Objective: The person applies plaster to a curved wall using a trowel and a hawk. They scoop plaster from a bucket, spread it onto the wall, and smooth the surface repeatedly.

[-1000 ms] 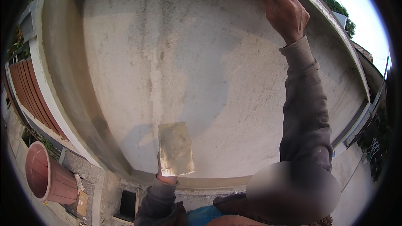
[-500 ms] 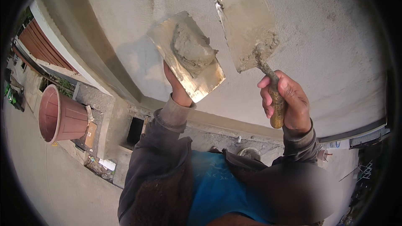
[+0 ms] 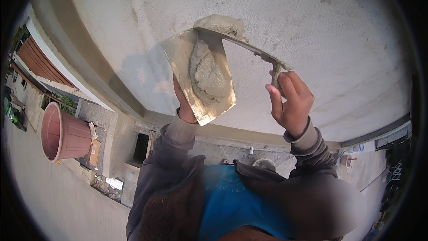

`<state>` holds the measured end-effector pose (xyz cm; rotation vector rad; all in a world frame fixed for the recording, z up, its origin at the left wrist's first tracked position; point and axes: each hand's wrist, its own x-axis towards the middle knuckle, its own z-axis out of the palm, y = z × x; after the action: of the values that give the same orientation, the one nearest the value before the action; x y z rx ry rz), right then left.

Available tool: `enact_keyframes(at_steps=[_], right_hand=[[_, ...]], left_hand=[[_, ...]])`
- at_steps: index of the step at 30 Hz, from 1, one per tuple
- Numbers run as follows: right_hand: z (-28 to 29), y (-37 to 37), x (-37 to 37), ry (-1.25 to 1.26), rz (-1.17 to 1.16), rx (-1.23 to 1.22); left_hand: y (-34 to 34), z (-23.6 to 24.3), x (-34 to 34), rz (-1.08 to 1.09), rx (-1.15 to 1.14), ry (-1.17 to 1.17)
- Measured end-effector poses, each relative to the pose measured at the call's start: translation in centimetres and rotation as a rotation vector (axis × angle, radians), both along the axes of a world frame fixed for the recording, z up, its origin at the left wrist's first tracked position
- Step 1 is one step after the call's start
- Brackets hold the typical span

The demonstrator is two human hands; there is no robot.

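Note:
My left hand [image 3: 184, 106] grips a plasterer's hawk [image 3: 179, 50] from behind; most of its fingers are hidden by the plate. A lump of wet grey mortar [image 3: 208, 76] lies on the hawk's tilted face. In my right hand [image 3: 295, 100] is the mortar-caked handle of a trowel [image 3: 264, 56], with the fingers closed round it. The trowel's blade shows nearly edge-on, its tip at the hawk's upper edge. Another heap of mortar [image 3: 223, 24] sits on the blade's far side, in front of the plastered wall [image 3: 294, 18]. Whether it touches the wall, I cannot tell.
A large reddish-brown tub [image 3: 73, 135] lies tipped at the left, beside a piece of cardboard [image 3: 95, 153]. Below the wall is a dark square opening [image 3: 141, 147] in the concrete. A bucket [image 3: 265, 164] stands by my feet. Shutters [image 3: 42, 64] line the far left.
The trowel has swung left and turned edge-on, from flat beside the hawk to its upper edge. Mortar now rides on the blade. The hawk has tilted and dropped slightly.

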<state>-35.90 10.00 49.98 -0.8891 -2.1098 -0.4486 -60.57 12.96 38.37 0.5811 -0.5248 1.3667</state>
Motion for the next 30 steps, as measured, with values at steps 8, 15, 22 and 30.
enact_keyframes(at_steps=[8,15,22,30], right_hand=[[10.2,7.6,2.2,-0.046,-0.179,0.717],[22.0,10.5,2.5,-0.042,-0.287,0.982],[27.0,15.2,2.4,-0.100,-0.353,1.037],[30.3,15.3,-1.0,-0.167,-0.420,1.056]], left_hand=[[-0.4,0.7,1.9,-0.021,-0.224,0.062],[0.4,-1.8,0.5,0.020,-0.347,0.007],[-0.8,-2.8,-1.5,0.106,-0.441,0.019],[-2.4,-0.5,-2.9,0.202,-0.453,0.082]])
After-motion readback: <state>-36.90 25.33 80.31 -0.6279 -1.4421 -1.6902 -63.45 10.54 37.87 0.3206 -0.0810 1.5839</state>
